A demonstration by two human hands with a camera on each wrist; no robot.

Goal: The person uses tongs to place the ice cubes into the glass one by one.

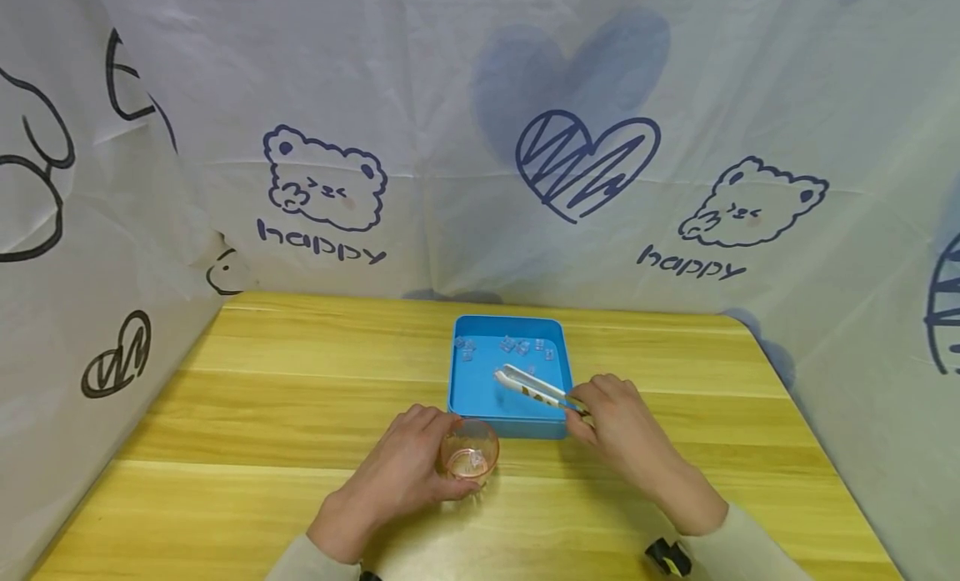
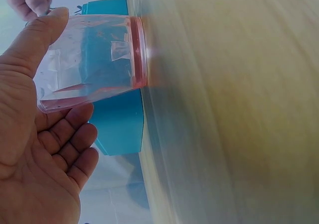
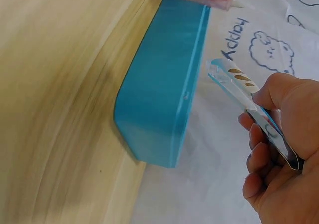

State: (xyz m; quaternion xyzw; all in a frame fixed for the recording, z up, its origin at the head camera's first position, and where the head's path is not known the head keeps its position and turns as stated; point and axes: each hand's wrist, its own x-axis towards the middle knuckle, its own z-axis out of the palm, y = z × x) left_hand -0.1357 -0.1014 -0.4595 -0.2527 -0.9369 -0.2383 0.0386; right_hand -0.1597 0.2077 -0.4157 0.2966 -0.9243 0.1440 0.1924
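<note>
A clear cup with an orange-pink tint (image 1: 470,438) stands on the table, its near left side gripped by my left hand (image 1: 408,463). At least one small clear cube (image 2: 119,50) lies at the cup's bottom. My right hand (image 1: 626,435) holds a pair of white tongs with gold marks (image 1: 538,389), thumb on one arm and fingers on the other. Between the tong tips a clear cube (image 3: 214,69) shows, raised over the blue tray (image 1: 480,402). Several more clear cubes (image 1: 522,348) lie in the tray, mostly toward its back.
The wood-patterned table (image 1: 300,381) carries the tray just beyond the cup. A pale cloth with drawn bears and hearts (image 1: 450,147) hangs behind and at both sides. Near the right sleeve is a black strap (image 1: 667,556).
</note>
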